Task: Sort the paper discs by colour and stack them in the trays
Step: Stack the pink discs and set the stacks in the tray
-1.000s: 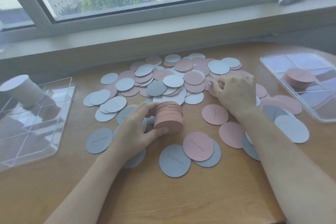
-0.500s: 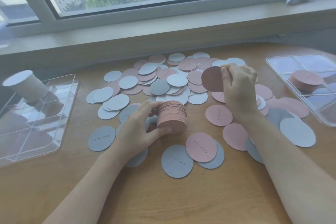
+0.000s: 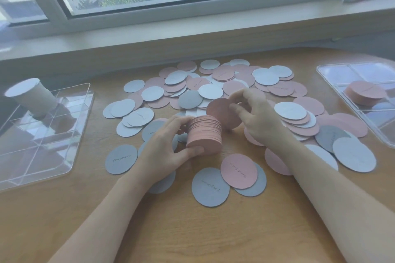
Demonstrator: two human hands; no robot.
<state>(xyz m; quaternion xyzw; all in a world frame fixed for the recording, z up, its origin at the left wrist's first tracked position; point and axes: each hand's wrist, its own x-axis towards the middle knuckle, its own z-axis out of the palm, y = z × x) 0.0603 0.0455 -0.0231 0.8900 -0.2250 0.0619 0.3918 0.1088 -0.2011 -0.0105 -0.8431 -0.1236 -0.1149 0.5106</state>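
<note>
Held disc: one pink disc [image 3: 223, 113] stands on edge, tilted, its face turned toward the left; its lower rim is just beside the top of the pink stack [image 3: 204, 134]; half a second ago it was up over the scattered pile — now it is lower and nearer the stack.
Right hand [image 3: 256, 116]: fingers curled, pinching the disc at its right edge.
Left hand [image 3: 168, 151]: thumb and fingers wrapped round the pink stack, whose axis is upright on the wooden table [image 3: 192, 230]; the grip is unchanged.
Trays: two clear ones — the left tray [image 3: 70, 156] holds a leaning white stack [image 3: 30, 96]; the right tray [image 3: 324, 74] holds a short pink stack [image 3: 365, 92].
Loose discs [image 3: 213, 83]: pink, white and grey, too many and too overlapped to count.
</note>
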